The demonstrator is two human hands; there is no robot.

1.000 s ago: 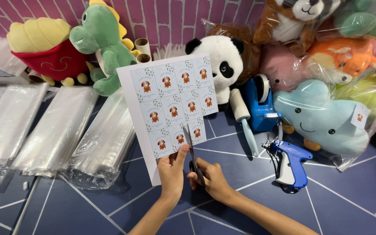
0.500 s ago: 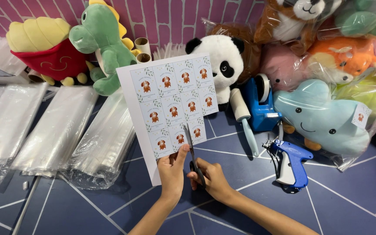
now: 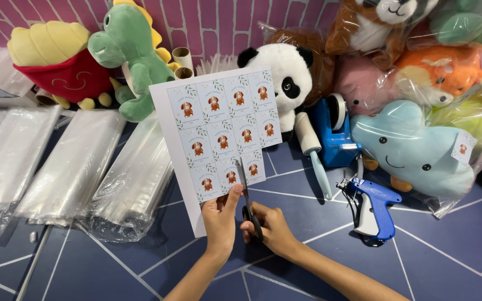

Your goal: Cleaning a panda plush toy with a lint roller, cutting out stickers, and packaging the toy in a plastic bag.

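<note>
My left hand (image 3: 220, 221) pinches the lower edge of a white sheet of printed tags (image 3: 216, 134), each with a small brown animal picture, and holds it upright over the floor. My right hand (image 3: 269, 227) grips dark-handled scissors (image 3: 245, 195). Their blades point up into the sheet's bottom edge, between two columns of tags. The two hands are side by side, almost touching.
Stacks of clear plastic bags (image 3: 73, 167) lie at left. A blue tagging gun (image 3: 372, 209), a lint roller (image 3: 313, 153) and a blue tape dispenser (image 3: 333, 131) lie at right. Plush toys line the back: green dinosaur (image 3: 132, 53), panda (image 3: 283, 75), bagged blue cloud (image 3: 414, 150).
</note>
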